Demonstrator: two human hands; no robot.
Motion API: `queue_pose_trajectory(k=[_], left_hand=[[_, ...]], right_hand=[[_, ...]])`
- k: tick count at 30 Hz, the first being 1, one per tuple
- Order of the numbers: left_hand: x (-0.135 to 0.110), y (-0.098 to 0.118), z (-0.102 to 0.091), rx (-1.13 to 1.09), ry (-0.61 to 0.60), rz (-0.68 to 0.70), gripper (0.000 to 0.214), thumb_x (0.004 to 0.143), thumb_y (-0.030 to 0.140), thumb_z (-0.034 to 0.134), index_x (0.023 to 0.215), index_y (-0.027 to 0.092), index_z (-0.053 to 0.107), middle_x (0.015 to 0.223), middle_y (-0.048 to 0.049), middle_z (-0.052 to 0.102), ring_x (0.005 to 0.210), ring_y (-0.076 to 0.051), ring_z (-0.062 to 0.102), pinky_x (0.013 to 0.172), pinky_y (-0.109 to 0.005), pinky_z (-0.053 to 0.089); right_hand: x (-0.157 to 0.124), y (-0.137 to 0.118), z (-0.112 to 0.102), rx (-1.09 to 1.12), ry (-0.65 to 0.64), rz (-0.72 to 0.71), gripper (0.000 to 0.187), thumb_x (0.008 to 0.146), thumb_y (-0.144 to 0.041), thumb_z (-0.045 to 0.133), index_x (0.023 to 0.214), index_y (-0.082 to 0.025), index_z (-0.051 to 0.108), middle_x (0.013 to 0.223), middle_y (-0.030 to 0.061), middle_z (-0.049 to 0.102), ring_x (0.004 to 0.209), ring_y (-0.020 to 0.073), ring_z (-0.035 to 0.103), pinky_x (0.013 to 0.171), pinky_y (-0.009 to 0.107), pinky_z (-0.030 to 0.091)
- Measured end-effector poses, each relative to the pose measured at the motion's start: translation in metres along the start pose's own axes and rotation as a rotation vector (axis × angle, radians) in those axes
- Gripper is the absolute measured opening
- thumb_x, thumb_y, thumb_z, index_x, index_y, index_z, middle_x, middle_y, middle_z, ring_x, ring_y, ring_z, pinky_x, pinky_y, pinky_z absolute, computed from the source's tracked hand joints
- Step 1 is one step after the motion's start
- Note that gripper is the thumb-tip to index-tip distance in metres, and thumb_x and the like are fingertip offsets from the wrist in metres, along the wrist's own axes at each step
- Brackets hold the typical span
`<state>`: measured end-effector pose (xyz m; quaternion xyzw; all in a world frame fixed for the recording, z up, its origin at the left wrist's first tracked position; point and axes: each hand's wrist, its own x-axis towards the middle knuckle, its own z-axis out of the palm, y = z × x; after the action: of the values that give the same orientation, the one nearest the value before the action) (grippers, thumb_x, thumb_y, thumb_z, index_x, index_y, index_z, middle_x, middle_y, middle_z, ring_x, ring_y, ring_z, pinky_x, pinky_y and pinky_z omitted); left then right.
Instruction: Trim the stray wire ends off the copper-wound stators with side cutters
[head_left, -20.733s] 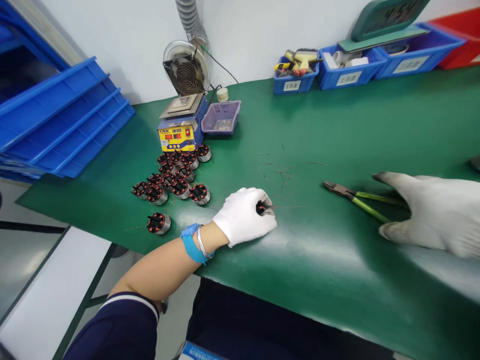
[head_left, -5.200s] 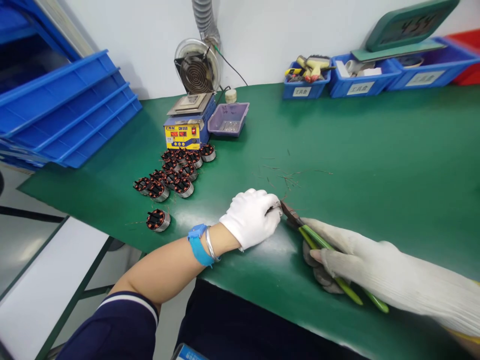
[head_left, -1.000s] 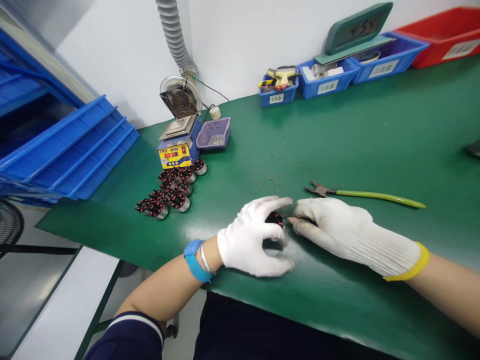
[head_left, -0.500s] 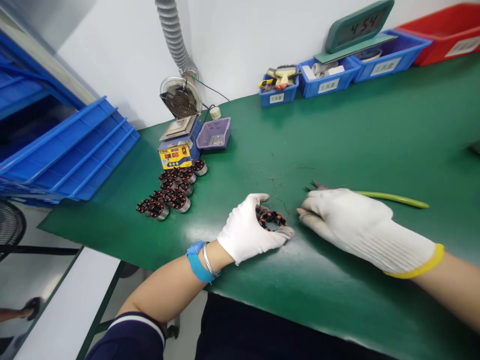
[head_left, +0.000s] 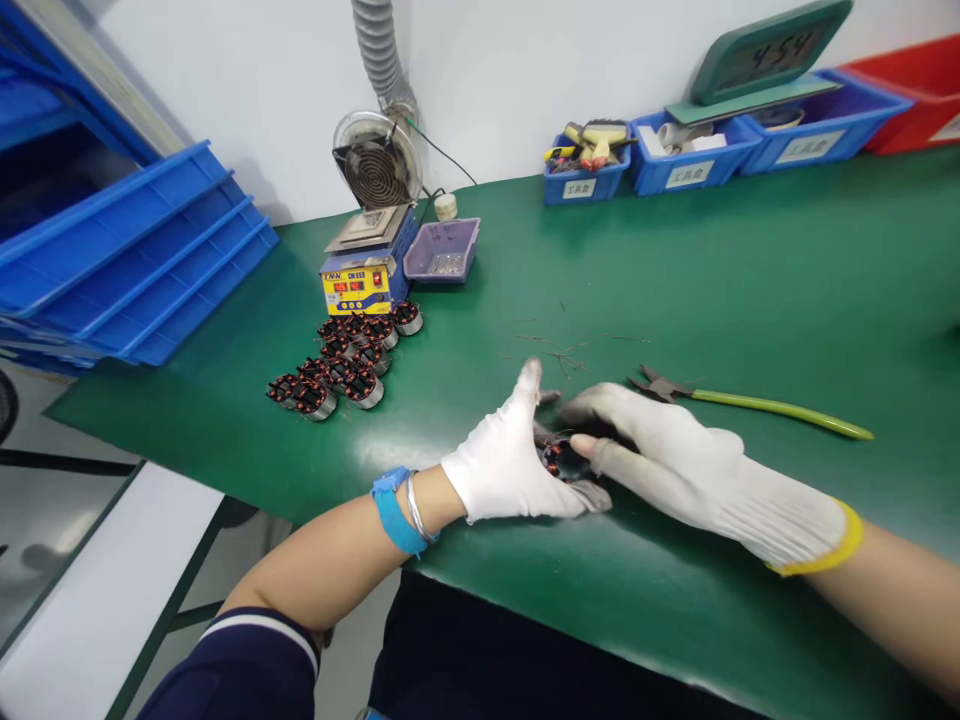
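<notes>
Both my hands wear white gloves and meet at the front middle of the green mat (head_left: pixel 750 280). My left hand (head_left: pixel 510 460) cups a small stator with copper windings (head_left: pixel 561 460), thumb raised and fingers curled under it. My right hand (head_left: pixel 660 455) reaches in from the right, its thumb and fingers closed on the same stator. Green-handled cutters (head_left: pixel 750 402) lie on the mat just behind my right hand, untouched.
A cluster of wound stators (head_left: pixel 341 362) sits left of my hands before a blue-and-yellow solder pot (head_left: pixel 364 275) with a fan and a purple tray (head_left: pixel 442 250). Cut wire scraps (head_left: pixel 562 352) lie behind the hands. Blue bins (head_left: pixel 675 165) line the wall; blue trays (head_left: pixel 127 260) are stacked left.
My right hand has closed in on the stator held by my left hand, and my left thumb has lifted. The view has shifted slightly.
</notes>
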<state>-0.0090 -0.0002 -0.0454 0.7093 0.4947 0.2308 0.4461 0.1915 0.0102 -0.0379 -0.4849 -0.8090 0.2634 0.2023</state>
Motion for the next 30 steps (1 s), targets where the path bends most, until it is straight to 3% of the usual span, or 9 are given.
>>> queue_pose_trajectory(k=[3,6,10,12,15,18,23,25,30], left_hand=[[-0.001,0.0,0.0,0.001,-0.049,0.029,0.138,0.061,0.037,0.082,0.164,0.017,-0.009,0.14,-0.0164,0.062,0.115,-0.031,0.069,0.101,-0.045,0.056],[0.0,0.003,-0.002,0.012,-0.103,0.011,0.132,0.062,0.038,0.08,0.165,0.019,-0.002,0.122,-0.008,0.072,0.109,-0.03,0.071,0.099,-0.046,0.057],[0.001,0.006,-0.006,0.079,-0.078,-0.006,0.127,0.06,0.043,0.082,0.164,0.019,0.014,0.115,-0.0071,0.074,0.107,-0.032,0.071,0.098,-0.048,0.057],[0.002,0.004,-0.009,0.122,-0.051,-0.008,0.122,0.061,0.047,0.082,0.163,0.02,0.021,0.116,-0.0082,0.074,0.108,-0.034,0.07,0.098,-0.048,0.056],[0.002,0.001,-0.018,0.158,-0.079,-0.005,0.12,0.063,0.049,0.084,0.162,0.022,0.023,0.121,-0.0092,0.072,0.111,-0.034,0.069,0.099,-0.048,0.055],[0.002,0.002,-0.027,0.213,-0.145,-0.006,0.13,0.058,0.054,0.089,0.163,0.023,0.02,0.126,-0.0118,0.07,0.113,-0.037,0.069,0.097,-0.048,0.056],[0.003,0.007,-0.033,0.321,-0.18,-0.011,0.131,0.057,0.053,0.089,0.164,0.021,0.018,0.119,-0.0119,0.071,0.108,-0.037,0.07,0.093,-0.048,0.057],[0.003,0.007,-0.033,0.327,-0.186,-0.001,0.129,0.058,0.053,0.088,0.163,0.021,0.02,0.12,-0.0123,0.071,0.109,-0.037,0.07,0.093,-0.048,0.057],[0.002,0.006,-0.032,0.334,-0.163,0.045,0.121,0.059,0.052,0.089,0.16,0.021,0.031,0.119,-0.0114,0.072,0.108,-0.037,0.071,0.091,-0.044,0.058]], right_hand=[[-0.001,-0.005,0.0,0.116,-0.07,0.164,0.031,0.088,-0.047,0.048,0.089,-0.023,0.067,0.088,0.0053,0.072,0.075,0.0218,0.067,0.065,0.033,0.05],[-0.005,0.002,-0.007,-0.012,-0.061,0.323,0.032,0.087,-0.051,0.05,0.079,-0.022,0.064,0.073,0.0038,0.068,0.063,0.0209,0.062,0.055,0.031,0.044],[-0.015,0.013,-0.024,-0.363,-0.112,0.272,0.03,0.084,-0.048,0.051,0.071,-0.024,0.063,0.073,0.0051,0.068,0.059,0.0238,0.061,0.044,0.029,0.031],[-0.021,0.014,-0.03,-0.468,0.02,0.228,0.034,0.086,-0.05,0.046,0.07,-0.025,0.064,0.081,0.0078,0.07,0.061,0.0263,0.063,0.041,0.031,0.028],[-0.029,0.005,-0.026,-0.324,0.231,0.07,0.047,0.082,-0.06,0.054,0.11,-0.026,0.071,0.104,0.0095,0.072,0.067,0.026,0.067,0.047,0.035,0.046],[-0.031,-0.005,-0.007,-0.226,0.133,-0.046,0.093,0.069,-0.064,0.071,0.149,-0.023,0.05,0.111,0.0105,0.073,0.072,0.0272,0.07,0.055,0.037,0.054],[-0.024,-0.006,0.011,-0.253,-0.114,0.052,0.04,0.092,-0.044,0.046,0.115,-0.027,0.073,0.103,0.0062,0.077,0.085,0.028,0.073,0.057,0.033,0.05],[-0.022,-0.006,0.007,-0.187,-0.192,0.107,0.033,0.092,-0.042,0.047,0.102,-0.03,0.076,0.095,0.0023,0.077,0.08,0.0251,0.073,0.055,0.03,0.046],[-0.023,-0.012,0.003,-0.096,-0.206,0.185,0.031,0.081,-0.048,0.064,0.103,-0.028,0.075,0.087,0.0024,0.076,0.07,0.0239,0.071,0.05,0.027,0.039]])
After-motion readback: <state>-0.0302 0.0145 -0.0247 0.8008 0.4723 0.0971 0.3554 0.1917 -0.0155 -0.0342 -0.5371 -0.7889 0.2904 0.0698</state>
